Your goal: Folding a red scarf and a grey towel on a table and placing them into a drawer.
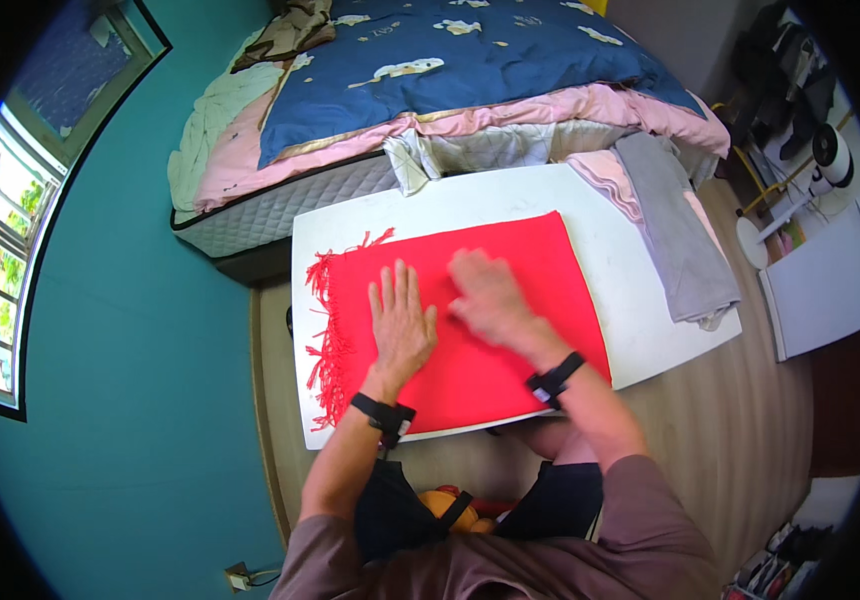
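A red fringed cloth, perhaps a scarf or shawl (505, 360), lies folded flat in a rectangle on a white tabletop (647, 330), with its fringe along the left side. My left hand (403, 330) rests palm down on the cloth's left half, fingers pointing towards the bed. To its right, my right hand (491, 296) is at or just above the cloth, slightly blurred, palm down; whether it touches is unclear. Neither hand grips anything. Each wrist wears a black strap.
Folded grey cloth (674, 232) and pink cloth (606, 180) lie on the tabletop's right end. Beyond the table stands a bed with a blue cover (475, 75). A teal wall (137, 337) is at left; a white fan (831, 157) stands at right.
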A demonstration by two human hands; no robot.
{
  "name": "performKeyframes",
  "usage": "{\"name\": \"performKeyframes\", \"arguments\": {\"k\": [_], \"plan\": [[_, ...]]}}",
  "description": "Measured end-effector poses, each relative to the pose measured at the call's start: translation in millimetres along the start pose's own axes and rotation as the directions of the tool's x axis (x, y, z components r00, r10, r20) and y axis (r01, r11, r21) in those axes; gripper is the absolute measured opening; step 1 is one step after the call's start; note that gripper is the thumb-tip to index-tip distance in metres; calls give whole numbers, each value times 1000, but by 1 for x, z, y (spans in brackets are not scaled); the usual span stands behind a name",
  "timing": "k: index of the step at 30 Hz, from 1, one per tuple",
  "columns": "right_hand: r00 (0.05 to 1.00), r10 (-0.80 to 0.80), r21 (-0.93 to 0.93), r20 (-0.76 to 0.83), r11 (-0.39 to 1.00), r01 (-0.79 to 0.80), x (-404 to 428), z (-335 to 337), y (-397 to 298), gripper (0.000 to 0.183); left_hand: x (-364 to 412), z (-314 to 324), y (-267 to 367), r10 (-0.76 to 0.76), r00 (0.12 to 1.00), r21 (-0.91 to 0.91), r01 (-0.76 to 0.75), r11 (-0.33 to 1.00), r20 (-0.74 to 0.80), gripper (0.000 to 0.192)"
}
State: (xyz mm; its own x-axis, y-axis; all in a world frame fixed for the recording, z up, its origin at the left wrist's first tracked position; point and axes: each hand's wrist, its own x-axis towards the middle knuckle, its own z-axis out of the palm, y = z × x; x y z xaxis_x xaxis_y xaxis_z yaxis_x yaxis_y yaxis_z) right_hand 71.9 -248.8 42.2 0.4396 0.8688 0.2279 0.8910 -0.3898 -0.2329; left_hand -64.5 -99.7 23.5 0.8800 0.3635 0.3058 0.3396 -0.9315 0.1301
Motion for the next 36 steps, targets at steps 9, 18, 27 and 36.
{"name": "performKeyframes", "arguments": {"k": [9,18,27,36], "plan": [[993,44,32,108,998,-48,-34,21,8,63,-39,8,-6,-43,993,-42,47,998,108,71],[918,394,-32,49,919,-393,-94,-22,114,65,-54,-10,-57,-222,966,87,212,973,130,72],[999,-17,113,30,993,13,-81,-2,-53,68,-85,-24,32,-2,997,-46,-1,999,-77,66],[986,110,-29,124,994,-107,-126,3,-4,66,-119,-32,-35,-152,975,55,145,988,163,65]]}}
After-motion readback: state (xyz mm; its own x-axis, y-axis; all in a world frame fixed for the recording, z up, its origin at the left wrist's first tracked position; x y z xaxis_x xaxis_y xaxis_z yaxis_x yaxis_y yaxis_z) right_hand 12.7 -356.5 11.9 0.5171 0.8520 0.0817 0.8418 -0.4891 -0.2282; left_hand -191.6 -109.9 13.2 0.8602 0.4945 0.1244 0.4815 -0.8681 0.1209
